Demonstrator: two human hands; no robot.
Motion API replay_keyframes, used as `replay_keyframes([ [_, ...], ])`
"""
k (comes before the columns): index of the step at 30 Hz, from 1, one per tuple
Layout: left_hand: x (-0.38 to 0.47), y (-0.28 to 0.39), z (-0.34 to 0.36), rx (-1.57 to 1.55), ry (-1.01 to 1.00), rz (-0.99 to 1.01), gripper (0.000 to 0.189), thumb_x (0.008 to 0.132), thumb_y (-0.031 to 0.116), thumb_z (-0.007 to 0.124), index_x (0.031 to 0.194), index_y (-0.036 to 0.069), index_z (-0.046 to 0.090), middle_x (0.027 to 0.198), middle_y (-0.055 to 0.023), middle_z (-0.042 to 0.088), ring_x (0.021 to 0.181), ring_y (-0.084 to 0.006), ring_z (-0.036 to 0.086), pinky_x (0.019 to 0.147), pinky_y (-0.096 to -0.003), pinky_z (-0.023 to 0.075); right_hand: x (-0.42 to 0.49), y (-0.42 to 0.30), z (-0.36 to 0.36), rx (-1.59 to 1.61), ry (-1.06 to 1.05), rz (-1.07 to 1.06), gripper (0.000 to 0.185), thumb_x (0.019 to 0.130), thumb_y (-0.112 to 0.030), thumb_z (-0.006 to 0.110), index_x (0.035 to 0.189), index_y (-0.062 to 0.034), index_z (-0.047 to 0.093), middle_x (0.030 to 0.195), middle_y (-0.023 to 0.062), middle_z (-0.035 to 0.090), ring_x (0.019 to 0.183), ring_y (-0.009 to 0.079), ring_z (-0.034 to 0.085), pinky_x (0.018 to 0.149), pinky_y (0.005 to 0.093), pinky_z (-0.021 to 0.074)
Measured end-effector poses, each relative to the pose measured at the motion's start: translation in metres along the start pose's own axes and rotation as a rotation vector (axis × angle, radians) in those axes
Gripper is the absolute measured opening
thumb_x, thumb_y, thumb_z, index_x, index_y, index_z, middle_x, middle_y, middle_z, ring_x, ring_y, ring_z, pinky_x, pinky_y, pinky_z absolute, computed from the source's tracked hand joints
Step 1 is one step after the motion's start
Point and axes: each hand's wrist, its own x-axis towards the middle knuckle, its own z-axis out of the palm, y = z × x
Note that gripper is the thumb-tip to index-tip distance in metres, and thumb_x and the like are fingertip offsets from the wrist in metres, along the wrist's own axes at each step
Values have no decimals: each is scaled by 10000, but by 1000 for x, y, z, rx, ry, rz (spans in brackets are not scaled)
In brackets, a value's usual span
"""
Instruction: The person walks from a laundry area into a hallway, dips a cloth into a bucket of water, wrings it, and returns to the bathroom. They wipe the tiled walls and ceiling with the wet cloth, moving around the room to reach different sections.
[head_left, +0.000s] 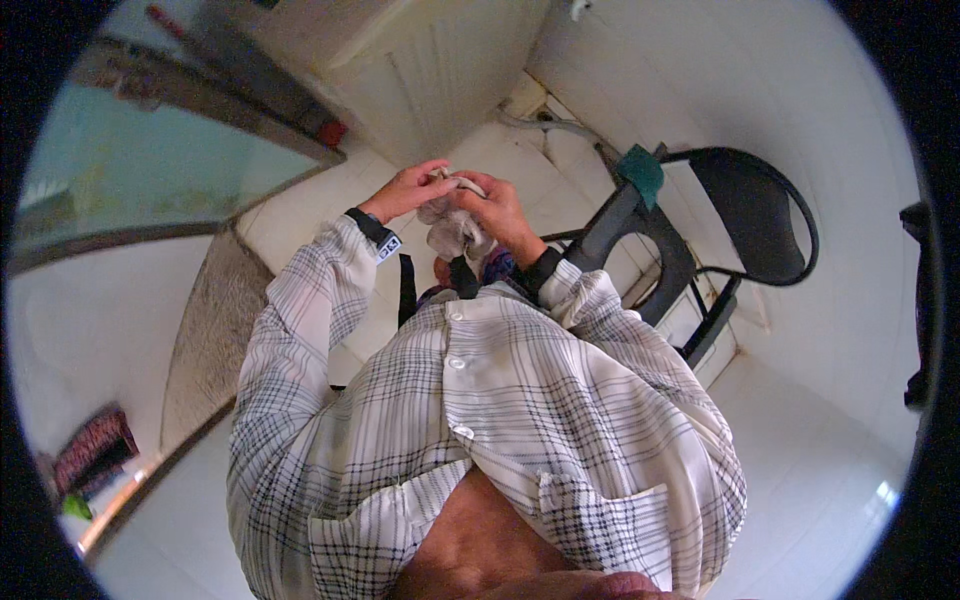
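Observation:
Both hands meet in front of my waist on a crumpled piece of light grey-beige cloth (452, 229). My left hand (407, 190) pinches its upper edge from the left side. From the right, my right hand (496, 208) grips the same edge, thumb towards the middle. The cloth hangs down in folds below the fingers, and its exact kind cannot be told. Black bands circle both wrists; the left one carries a small printed tag (389, 247). A plaid shirt (480, 390) covers my body and arms.
A black chair (750, 217) stands to the right by the white wall, with a green cloth (642, 174) on it. A grey hose (555, 124) runs along the tiled floor (315, 202). A pale ribbed panel (435, 75) stands ahead. At left is a glass-like pane (150, 157).

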Motion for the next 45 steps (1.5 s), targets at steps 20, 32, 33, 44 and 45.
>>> replay_keyframes([
  [20, 153, 59, -22, -587, -158, -379, 427, 807, 387, 486, 1168, 159, 483, 1151, -31, 516, 1040, -193, 499, 813, -416, 428, 103, -29, -118, -388, 209, -343, 343, 741, -251, 590, 985, -11, 611, 754, 100, 635, 658, 114, 553, 605, 290, 463],
  [32, 255, 112, -56, -224, 77, -57, 349, 769, 67, 518, 1118, 59, 518, 1047, -50, 564, 927, -160, 540, 791, -295, 441, 189, -81, -194, -601, 282, -356, 338, 871, -308, 473, 995, -10, 575, 901, 163, 615, 793, 270, 596, 724, 364, 465],
  [33, 263, 113, -52, -144, 184, -82, 350, 753, 50, 528, 1103, 49, 527, 1003, -41, 577, 872, -141, 548, 754, -287, 445, 185, -82, -204, -612, 418, -367, 355, 873, -322, 472, 1001, -7, 574, 880, 145, 627, 788, 253, 598, 728, 350, 466],
  [44, 404, 98, -129, 129, -10, 152, 487, 736, 403, 609, 923, -45, 584, 784, -137, 605, 700, -218, 553, 642, -349, 426, 338, -76, -250, -928, 588, -140, 377, 867, -357, 454, 830, -10, 597, 780, 226, 597, 730, 406, 562, 630, 459, 430],
  [45, 404, 101, -125, 163, 25, 112, 484, 748, 412, 593, 915, -42, 586, 783, -149, 607, 713, -230, 559, 652, -356, 425, 335, -80, -252, -905, 569, -188, 403, 865, -382, 455, 839, -8, 601, 768, 219, 601, 718, 374, 573, 632, 436, 435],
])
